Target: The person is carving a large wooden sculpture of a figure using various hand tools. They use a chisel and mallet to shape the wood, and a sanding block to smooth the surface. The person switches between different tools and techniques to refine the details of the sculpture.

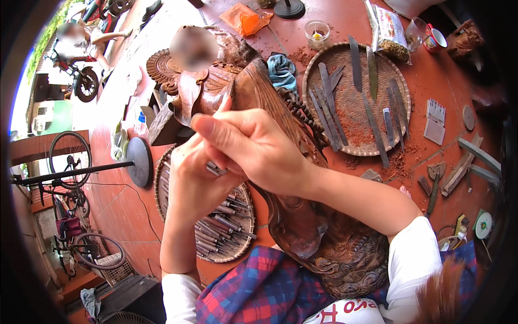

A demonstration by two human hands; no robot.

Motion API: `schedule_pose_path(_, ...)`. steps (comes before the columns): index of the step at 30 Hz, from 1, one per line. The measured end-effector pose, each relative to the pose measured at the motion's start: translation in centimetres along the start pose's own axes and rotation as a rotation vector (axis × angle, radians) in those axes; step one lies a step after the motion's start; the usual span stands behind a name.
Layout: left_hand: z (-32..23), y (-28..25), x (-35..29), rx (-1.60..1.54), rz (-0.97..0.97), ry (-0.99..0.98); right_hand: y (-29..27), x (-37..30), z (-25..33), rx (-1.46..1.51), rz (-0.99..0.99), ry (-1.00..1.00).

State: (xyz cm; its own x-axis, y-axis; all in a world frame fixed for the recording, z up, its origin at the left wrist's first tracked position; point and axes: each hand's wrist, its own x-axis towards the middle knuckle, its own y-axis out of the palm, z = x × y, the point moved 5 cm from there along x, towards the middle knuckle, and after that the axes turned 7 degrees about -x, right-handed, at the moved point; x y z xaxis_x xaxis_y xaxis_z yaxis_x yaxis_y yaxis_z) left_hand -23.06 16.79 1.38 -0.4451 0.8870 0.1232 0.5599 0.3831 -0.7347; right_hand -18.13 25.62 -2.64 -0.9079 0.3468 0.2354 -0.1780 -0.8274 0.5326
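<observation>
My right hand [264,148] is closed, its thumb pointing left, and overlaps my left hand [197,162]. The left hand is also closed, its fingers largely hidden behind the right. A greyish sliver shows in the gap between them; whether it is a held tool or something behind, I cannot make out. Beneath the hands a large carved brown wooden statue [302,227] lies slanting from the upper left down to my lap. Its feathered, fan-like carving [164,67] is at the far end. A string of dark beads [305,110] runs along its right side.
Left of the statue, a round woven tray [251,237] holds many handled carving tools. A second woven tray [313,81] at the right bears flat files and wood dust. Around lie a blue cloth [281,73], a black round-based stand [140,162], a brush [433,186] and wood pieces [461,167].
</observation>
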Motion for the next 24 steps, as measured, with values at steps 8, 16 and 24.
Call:
schedule_pose_path(8, -0.4, -0.4, 0.2, 0.056, 0.042, 0.018, 0.0, -0.1, 0.2, 0.059, 0.001, 0.047)
schedule_pose_path(16, -0.4, -0.4, 0.0, -0.061, 0.048, 0.034, 0.4, -0.3, 1.7, 0.034, 0.088, -0.042)
schedule_pose_path(24, 0.6, -0.1, -0.5, -0.191, -0.066, 0.044, 1.6, 0.5, 1.5, 0.002, 0.139, -0.068)
